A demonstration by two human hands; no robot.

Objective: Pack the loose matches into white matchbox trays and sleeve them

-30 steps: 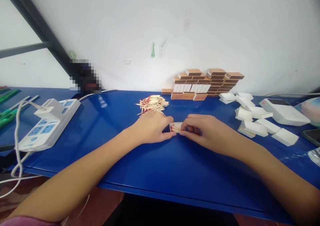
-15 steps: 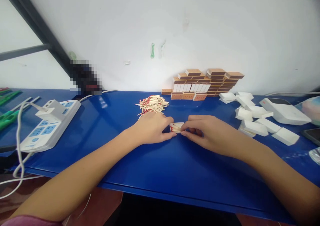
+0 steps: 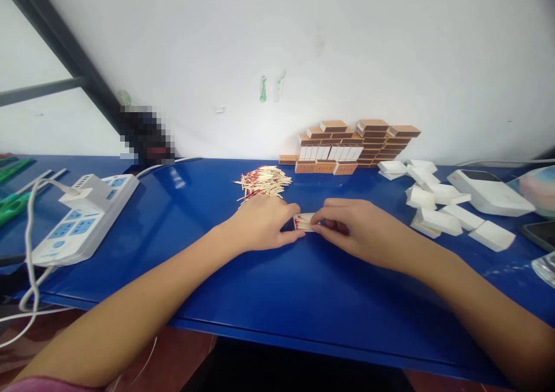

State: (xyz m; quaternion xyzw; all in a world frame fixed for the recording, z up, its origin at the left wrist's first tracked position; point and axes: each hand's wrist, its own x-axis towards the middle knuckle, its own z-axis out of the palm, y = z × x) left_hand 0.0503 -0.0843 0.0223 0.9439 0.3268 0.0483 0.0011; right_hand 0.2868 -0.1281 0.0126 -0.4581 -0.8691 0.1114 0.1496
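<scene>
A small matchbox tray [image 3: 304, 222] filled with red-tipped matches lies on the blue table [image 3: 269, 288] between my hands. My left hand [image 3: 262, 224] rests curled on the table, its thumb and fingertips pinching the tray's left end. My right hand [image 3: 353, 228] is closed round the tray's right end, which its fingers hide. Just behind my left hand lies a loose pile of matches [image 3: 263, 180].
Stacked brown matchboxes [image 3: 355, 145] stand against the white wall. Several white inner trays [image 3: 437, 207] lie scattered at the right, beside a white device [image 3: 489, 192] and a phone [image 3: 540, 234]. A white and blue power strip [image 3: 82, 215] with cables sits at the left, near green scissors [image 3: 11, 204].
My right fingers have slid slightly left over the tray, covering more of it. The left hand has stayed in place.
</scene>
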